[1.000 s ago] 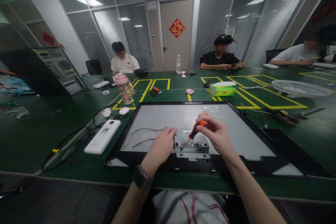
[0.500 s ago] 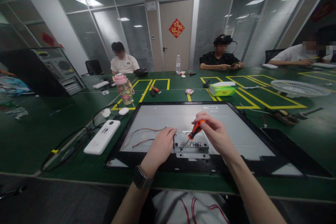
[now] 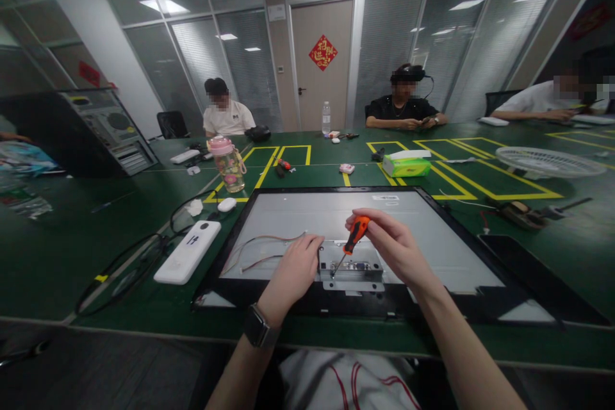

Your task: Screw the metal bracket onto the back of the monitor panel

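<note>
My right hand point(image 3: 391, 240) is closed around the orange-and-black handle of a screwdriver point(image 3: 356, 235). The screwdriver leans, its thin shaft running down to the left, and the tip meets the left end of a metal bracket point(image 3: 358, 284) with connector ports. This bracket sits on the grey back of a black-framed display panel point(image 3: 413, 218) lying flat before me. My left hand point(image 3: 296, 272), with a watch on its wrist, lies with fingers stretched against the bracket's left edge; its thumb is hidden. Beside it, thin wires point(image 3: 259, 238) run across the panel.
Left of the panel are a white power bank point(image 3: 188, 252), a black cable point(image 3: 120, 275) and a pink-lidded bottle point(image 3: 228, 165). A black slab point(image 3: 538, 275) lies to the right. Beyond stand a green tissue pack point(image 3: 407, 165) and a computer case point(image 3: 96, 131). People sit across the table.
My right hand and the screwdriver handle have shifted slightly, with the handle turned a little in the fingers. The tip stays at the same spot, and my left hand has not moved.
</note>
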A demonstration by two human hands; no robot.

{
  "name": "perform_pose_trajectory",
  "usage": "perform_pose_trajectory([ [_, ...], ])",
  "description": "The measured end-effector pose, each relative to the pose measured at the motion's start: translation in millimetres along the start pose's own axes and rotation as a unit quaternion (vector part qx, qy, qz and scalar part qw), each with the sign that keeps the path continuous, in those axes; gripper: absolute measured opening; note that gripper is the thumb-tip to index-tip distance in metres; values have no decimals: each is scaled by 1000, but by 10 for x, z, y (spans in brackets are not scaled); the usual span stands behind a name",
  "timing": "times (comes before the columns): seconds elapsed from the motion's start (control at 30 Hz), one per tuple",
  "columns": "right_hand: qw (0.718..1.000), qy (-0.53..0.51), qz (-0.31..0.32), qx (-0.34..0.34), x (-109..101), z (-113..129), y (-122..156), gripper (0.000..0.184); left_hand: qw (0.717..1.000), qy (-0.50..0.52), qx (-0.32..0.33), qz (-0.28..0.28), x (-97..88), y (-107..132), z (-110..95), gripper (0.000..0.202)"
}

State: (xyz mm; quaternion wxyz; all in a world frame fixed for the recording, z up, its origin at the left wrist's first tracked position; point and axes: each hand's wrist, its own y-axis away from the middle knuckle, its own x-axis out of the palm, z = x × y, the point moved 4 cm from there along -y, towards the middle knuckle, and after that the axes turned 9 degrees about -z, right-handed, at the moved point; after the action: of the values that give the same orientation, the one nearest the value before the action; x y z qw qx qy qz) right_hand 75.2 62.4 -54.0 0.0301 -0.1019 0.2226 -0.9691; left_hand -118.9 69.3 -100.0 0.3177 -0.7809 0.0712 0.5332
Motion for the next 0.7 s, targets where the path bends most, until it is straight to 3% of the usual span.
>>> perform_pose_trajectory([
  [0.27,999,17,-13,-47,1,96,-8,12,1000,-3,4,-17,41,17,35,44],
  [0.47,1000,22,-12,-8,4,15,3,29,1000,-4,1,-13,48,2,42,45],
  [0.7,996,37,-50,-59,7,118,-17,18,1000,-8,-3,-9,40,-1,33,45],
])
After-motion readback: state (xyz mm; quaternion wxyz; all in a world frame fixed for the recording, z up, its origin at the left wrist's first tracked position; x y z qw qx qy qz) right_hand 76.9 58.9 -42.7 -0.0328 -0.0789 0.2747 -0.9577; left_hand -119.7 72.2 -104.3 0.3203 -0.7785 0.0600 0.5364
